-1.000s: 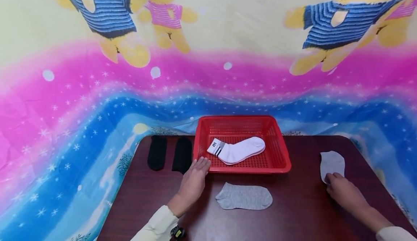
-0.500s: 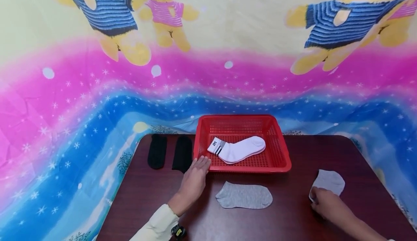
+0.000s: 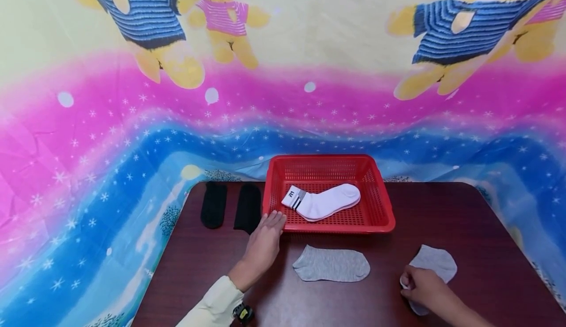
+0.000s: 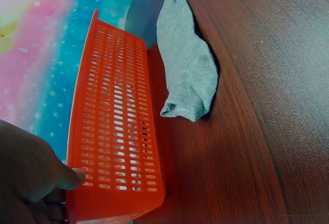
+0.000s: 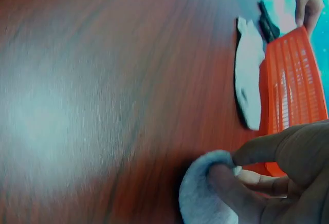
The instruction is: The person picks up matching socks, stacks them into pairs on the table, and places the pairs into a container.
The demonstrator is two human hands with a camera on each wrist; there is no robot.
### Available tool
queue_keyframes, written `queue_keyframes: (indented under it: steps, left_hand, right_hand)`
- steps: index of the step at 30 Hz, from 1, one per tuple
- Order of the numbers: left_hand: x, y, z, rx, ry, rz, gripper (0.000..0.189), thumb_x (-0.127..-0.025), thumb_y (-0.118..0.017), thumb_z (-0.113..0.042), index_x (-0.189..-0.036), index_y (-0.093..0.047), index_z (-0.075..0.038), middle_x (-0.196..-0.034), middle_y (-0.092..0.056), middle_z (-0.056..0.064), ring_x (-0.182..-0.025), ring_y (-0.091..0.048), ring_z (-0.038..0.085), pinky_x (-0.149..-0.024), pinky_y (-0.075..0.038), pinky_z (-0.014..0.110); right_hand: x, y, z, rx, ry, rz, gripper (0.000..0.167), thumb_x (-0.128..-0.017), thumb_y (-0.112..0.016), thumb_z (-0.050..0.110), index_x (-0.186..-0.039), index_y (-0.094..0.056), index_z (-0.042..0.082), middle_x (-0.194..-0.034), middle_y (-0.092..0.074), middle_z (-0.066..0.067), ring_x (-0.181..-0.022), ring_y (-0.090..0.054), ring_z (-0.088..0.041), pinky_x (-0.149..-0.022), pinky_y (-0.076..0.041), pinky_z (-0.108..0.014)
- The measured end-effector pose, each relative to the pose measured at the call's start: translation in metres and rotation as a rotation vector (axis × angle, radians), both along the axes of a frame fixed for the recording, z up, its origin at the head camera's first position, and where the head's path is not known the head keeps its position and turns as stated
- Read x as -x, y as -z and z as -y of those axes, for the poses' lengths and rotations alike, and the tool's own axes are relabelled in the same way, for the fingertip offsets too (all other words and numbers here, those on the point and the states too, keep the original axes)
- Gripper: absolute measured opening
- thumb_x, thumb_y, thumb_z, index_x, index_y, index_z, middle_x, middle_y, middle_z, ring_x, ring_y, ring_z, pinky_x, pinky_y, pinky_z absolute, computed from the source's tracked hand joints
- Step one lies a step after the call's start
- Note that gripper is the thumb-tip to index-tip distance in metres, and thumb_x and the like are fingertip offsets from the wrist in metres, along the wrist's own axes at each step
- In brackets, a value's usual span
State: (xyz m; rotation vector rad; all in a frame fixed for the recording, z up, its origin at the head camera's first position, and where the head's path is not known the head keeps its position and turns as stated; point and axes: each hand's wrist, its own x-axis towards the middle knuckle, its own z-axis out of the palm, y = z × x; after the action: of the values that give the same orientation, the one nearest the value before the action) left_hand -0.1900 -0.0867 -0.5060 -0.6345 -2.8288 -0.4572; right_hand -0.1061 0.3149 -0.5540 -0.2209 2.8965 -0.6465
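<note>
My right hand (image 3: 424, 285) pinches a light grey ankle sock (image 3: 435, 263) at the front right of the table, between thumb and fingers in the right wrist view. Part of that sock is hidden under the hand. My left hand (image 3: 264, 241) holds the near left corner of a red plastic basket (image 3: 340, 228), its thumb (image 4: 71, 178) against the wall in the left wrist view. A pair of white socks (image 3: 325, 203) with dark stripes at the cuff lies inside the basket. Another grey ankle sock (image 3: 331, 264) lies flat in front of it.
Two black socks (image 3: 214, 205) lie side by side left of the basket. The dark reddish-brown table (image 3: 194, 278) has rounded far corners. Behind it hangs a colourful cloth (image 3: 283, 106) printed with bears and snowflakes.
My right hand has drawn its grey sock toward the near edge and to the left, and the sock has turned and bent. My left hand and the basket have stayed in place.
</note>
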Motion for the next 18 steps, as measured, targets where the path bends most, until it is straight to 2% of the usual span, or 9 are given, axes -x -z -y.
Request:
queue_keyframes:
  steps: [5, 8, 11, 13, 15, 18]
  left_hand:
    - [0.000, -0.001, -0.002, -0.001, -0.016, 0.029, 0.045, -0.095, -0.067, -0.001, -0.139, -0.063, -0.005, -0.142, -0.064, 0.012, -0.139, -0.055, 0.027, -0.117, -0.040, 0.047]
    - [0.000, -0.002, -0.002, -0.007, -0.023, 0.050, 0.046, -0.095, -0.067, -0.001, -0.140, -0.062, -0.006, -0.143, -0.063, 0.012, -0.141, -0.053, 0.027, -0.118, -0.038, 0.047]
    - [-0.001, -0.002, -0.003, -0.002, -0.025, 0.061, 0.046, -0.095, -0.068, -0.005, -0.141, -0.062, -0.006, -0.144, -0.062, 0.012, -0.142, -0.052, 0.027, -0.119, -0.038, 0.047]
    - [-0.002, -0.002, -0.004, 0.017, -0.030, 0.056, 0.047, -0.095, -0.070, -0.010, -0.141, -0.061, -0.006, -0.145, -0.062, 0.013, -0.142, -0.052, 0.028, -0.119, -0.037, 0.047]
    - [-0.003, -0.002, -0.007, 0.050, -0.028, 0.012, 0.046, -0.095, -0.071, -0.015, -0.140, -0.062, -0.005, -0.144, -0.062, 0.014, -0.141, -0.053, 0.029, -0.118, -0.040, 0.047]
    - [-0.008, -0.004, -0.016, 0.057, -0.005, -0.098, 0.045, -0.093, -0.073, -0.020, -0.135, -0.065, -0.004, -0.138, -0.066, 0.015, -0.136, -0.058, 0.031, -0.113, -0.046, 0.046]
  right_hand:
    - [-0.006, 0.003, 0.011, 0.148, -0.071, -0.026, 0.028, -0.080, -0.083, 0.015, -0.080, -0.055, 0.015, -0.067, -0.051, 0.013, -0.059, -0.041, 0.007, -0.055, -0.038, -0.019]
    - [-0.008, 0.001, 0.019, 0.239, -0.046, 0.048, 0.021, -0.088, -0.078, 0.022, -0.085, -0.060, 0.013, -0.071, -0.055, 0.011, -0.062, -0.044, 0.007, -0.056, -0.041, -0.019]
    - [-0.009, -0.004, 0.025, 0.299, -0.007, 0.144, 0.022, -0.093, -0.074, 0.030, -0.091, -0.062, 0.011, -0.077, -0.058, 0.006, -0.065, -0.047, 0.005, -0.059, -0.043, -0.020]
    - [-0.009, -0.008, 0.027, 0.311, -0.007, 0.175, 0.024, -0.094, -0.072, 0.033, -0.093, -0.063, 0.011, -0.080, -0.059, 0.004, -0.067, -0.047, 0.005, -0.060, -0.043, -0.020]
    - [-0.008, -0.013, 0.026, 0.321, -0.021, 0.193, 0.024, -0.096, -0.069, 0.035, -0.092, -0.063, 0.012, -0.079, -0.059, 0.004, -0.066, -0.047, 0.004, -0.059, -0.042, -0.021]
    - [-0.001, -0.021, 0.018, 0.301, -0.022, 0.202, 0.026, -0.099, -0.064, 0.037, -0.090, -0.064, 0.013, -0.077, -0.056, 0.004, -0.065, -0.045, 0.002, -0.058, -0.040, -0.022]
